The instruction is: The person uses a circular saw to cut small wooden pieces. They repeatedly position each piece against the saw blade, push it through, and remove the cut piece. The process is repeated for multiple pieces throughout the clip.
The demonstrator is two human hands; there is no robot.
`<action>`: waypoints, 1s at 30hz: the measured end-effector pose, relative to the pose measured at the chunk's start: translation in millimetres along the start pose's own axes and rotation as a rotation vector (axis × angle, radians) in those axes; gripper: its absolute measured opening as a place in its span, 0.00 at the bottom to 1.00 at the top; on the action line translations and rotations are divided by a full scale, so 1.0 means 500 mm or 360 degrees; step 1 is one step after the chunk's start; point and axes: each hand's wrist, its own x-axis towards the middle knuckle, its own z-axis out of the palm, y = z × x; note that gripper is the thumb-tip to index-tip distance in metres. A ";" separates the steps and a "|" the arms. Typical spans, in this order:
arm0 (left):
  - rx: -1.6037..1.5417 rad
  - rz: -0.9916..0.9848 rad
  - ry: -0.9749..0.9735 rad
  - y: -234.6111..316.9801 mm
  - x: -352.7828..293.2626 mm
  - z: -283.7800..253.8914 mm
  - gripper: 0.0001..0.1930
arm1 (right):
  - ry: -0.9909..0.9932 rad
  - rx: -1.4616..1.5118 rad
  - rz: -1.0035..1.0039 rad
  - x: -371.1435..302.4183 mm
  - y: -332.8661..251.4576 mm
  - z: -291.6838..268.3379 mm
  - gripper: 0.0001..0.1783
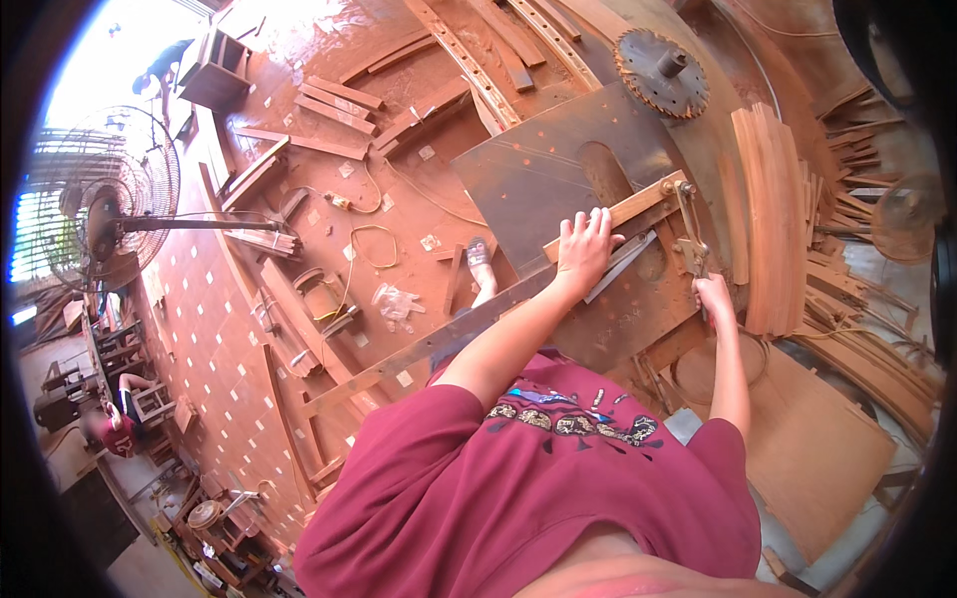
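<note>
My left hand (586, 249) lies flat over a wooden bar (638, 211), fingers stretched out. The bar rests at a slant across a dark metal machine table (528, 164), beside the long slot in its top. At the bar's right end is a metal fitting (681, 187) with a rod running toward me. My right hand (714, 297) is closed round the handle of a metal tool or lever (691, 249) just below that fitting; its exact kind is unclear. A thin pale strip (623, 267) lies on the table below the bar.
A toothed circular saw blade (648, 85) lies beyond the table's far right corner. Stacked boards (768, 219) stand at the right, with a wooden panel (827, 448) nearer me. Timber pieces (339, 105) and cables lie on the dusty tiled floor. A fan (105, 214) and another person (118, 429) are at the left.
</note>
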 end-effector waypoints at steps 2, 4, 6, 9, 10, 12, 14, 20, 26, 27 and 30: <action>0.0025 0.0008 0.0059 -0.021 0.021 0.001 0.28 | 0.0001 -0.0002 -0.0010 0.013 -0.022 0.010 0.04; 0.0044 0.0023 0.0077 -0.054 0.051 -0.004 0.28 | 0.0003 0.0001 -0.0002 0.035 -0.050 0.029 0.05; 0.0041 -0.0019 -0.0061 -0.081 0.085 -0.015 0.28 | -0.0030 0.0000 -0.0031 0.060 -0.083 0.039 0.05; 0.0085 -0.0032 0.0022 -0.145 0.141 -0.020 0.28 | -0.0047 -0.0043 -0.0087 0.087 -0.173 0.078 0.06; 0.0110 -0.0043 0.0025 -0.170 0.164 -0.025 0.29 | -0.0060 -0.0038 -0.0116 0.099 -0.209 0.092 0.06; 0.0118 -0.0068 -0.0003 -0.218 0.212 -0.034 0.29 | -0.0068 -0.0008 -0.0150 0.119 -0.268 0.119 0.06; 0.0141 -0.0057 0.0060 -0.272 0.259 -0.030 0.31 | -0.0104 0.0008 -0.0204 0.159 -0.318 0.141 0.06; 0.0190 -0.0080 0.0189 -0.415 0.388 -0.038 0.25 | -0.0133 -0.0095 -0.0330 0.253 -0.481 0.212 0.09; 0.0299 -0.0046 0.0217 -0.512 0.486 -0.051 0.22 | -0.0093 -0.0170 -0.0344 0.313 -0.589 0.267 0.10; 0.0300 -0.0039 0.0211 -0.521 0.493 -0.051 0.22 | -0.0084 -0.0177 -0.0333 0.314 -0.601 0.272 0.10; 0.0337 -0.0040 0.0219 -0.525 0.503 -0.046 0.21 | -0.0057 -0.0230 -0.0322 0.320 -0.617 0.277 0.10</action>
